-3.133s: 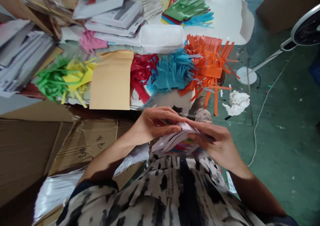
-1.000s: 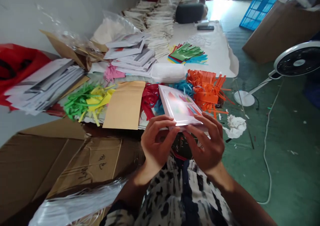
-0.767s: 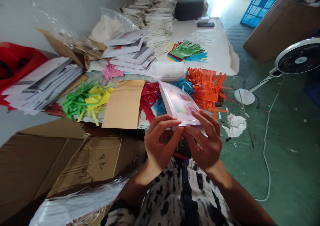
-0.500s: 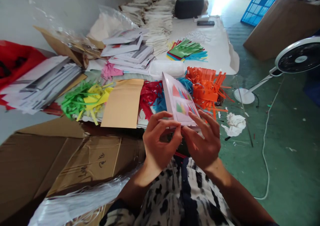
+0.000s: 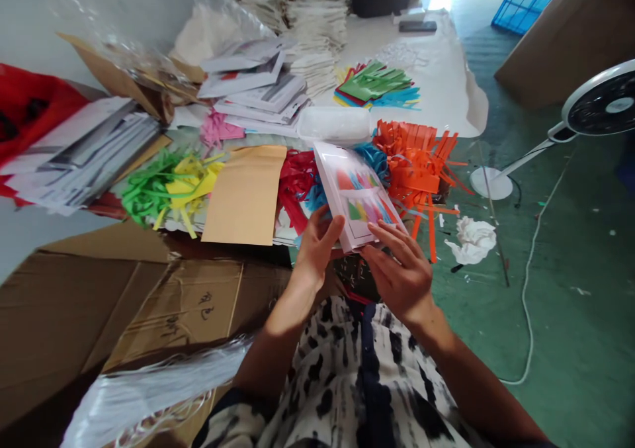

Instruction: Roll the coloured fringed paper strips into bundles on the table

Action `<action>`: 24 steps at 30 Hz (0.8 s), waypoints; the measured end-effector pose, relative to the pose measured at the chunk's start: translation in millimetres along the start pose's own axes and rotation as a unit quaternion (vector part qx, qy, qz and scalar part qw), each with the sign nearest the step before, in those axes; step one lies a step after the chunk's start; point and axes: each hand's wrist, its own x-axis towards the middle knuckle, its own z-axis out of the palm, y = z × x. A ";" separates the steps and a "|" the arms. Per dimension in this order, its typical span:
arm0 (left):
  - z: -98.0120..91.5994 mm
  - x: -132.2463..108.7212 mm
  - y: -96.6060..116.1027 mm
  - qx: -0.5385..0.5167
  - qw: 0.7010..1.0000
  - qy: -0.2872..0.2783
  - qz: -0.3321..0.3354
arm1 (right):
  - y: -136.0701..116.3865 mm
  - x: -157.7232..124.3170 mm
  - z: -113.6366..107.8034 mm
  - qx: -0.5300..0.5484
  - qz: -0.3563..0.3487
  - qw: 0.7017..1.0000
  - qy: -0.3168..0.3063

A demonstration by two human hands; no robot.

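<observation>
Here, a person's 2 bare hands are holding a white-bordered printed card (image 5: 354, 193) above a paper-covered worktop (image 5: 449, 97), its face showing coloured triangles. The right hand (image 5: 399, 279) is closing its grip on the card's lower edge, while the left hand (image 5: 317, 253) is bracing the card's side with spread fingers, though whether that grip is closed is hard to tell. Just beyond the card, red paper strips (image 5: 297, 190), blue paper strips (image 5: 377, 160) and orange fringed paper (image 5: 414, 177) are lying in loose heaps, with green and yellow strips (image 5: 169, 193) near a kraft envelope (image 5: 243, 193). Farther back, a layered pile of cut coloured paper (image 5: 374, 84) is sitting squared up, and stacks of white packets (image 5: 253, 104) are lying beside a clear plastic tub (image 5: 335, 125). As things stand, the loose heaps are outnumbering the 1 squared pile.
</observation>
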 end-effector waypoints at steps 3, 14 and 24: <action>3.4 10.9 -0.4 -0.008 0.998 -0.035 -0.043 | 2.9 -7.4 1.9 -0.008 0.000 1.000 -0.006; 17.5 -4.3 -8.4 -0.067 0.996 -0.038 -0.047 | 6.3 -22.5 -6.1 0.039 0.141 0.989 -0.026; 18.3 -11.7 -15.0 -0.063 0.995 -0.045 -0.065 | 2.0 -18.1 -17.0 0.016 0.176 0.983 -0.047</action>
